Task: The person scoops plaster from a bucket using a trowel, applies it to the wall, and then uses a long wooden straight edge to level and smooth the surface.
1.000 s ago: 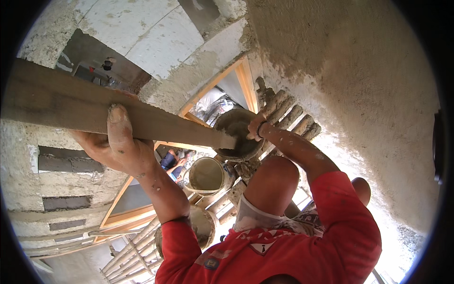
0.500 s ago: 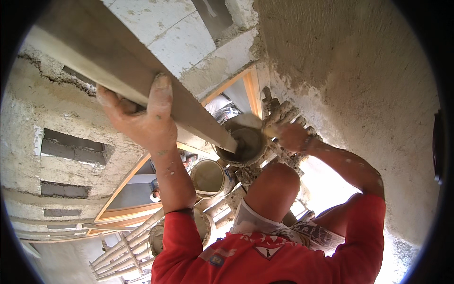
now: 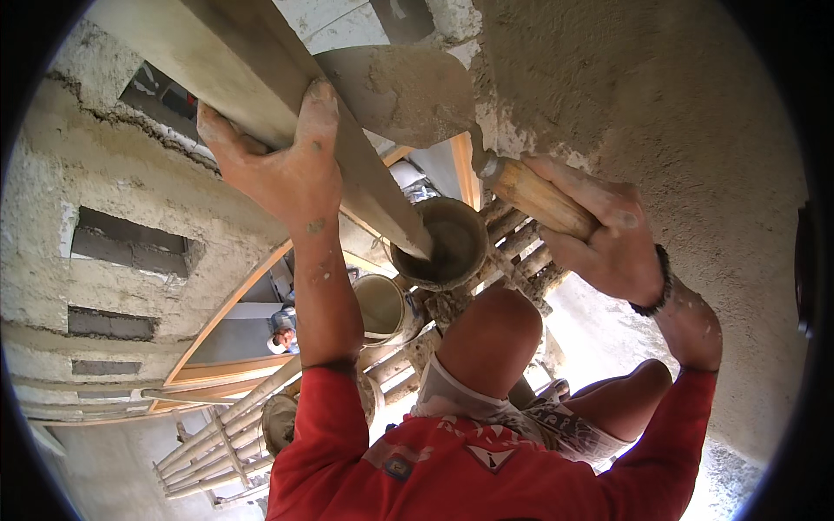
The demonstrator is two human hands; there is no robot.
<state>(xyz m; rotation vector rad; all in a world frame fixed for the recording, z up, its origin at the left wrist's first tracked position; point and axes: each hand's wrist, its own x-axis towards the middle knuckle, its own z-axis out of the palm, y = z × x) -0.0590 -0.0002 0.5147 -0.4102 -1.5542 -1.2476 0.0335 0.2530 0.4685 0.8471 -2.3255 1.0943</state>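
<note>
Trowel (image 3: 408, 104): above bucket (image 3: 480, 247) in view; right hand (image 3: 618, 233) grip wrapped around its handle (image 3: 543, 201). Blade touching board (image 3: 261, 74) or apart: cannot tell. Board slants up-left from bucket, far end cut off; left hand (image 3: 291, 178) grip pinches it, some fingertips hidden. Bucket contents shadowed.

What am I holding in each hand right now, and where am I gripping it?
Your left hand grips a long board partway along, thumb and fingers on opposite sides. Your right hand holds a trowel by its wooden handle.
</note>
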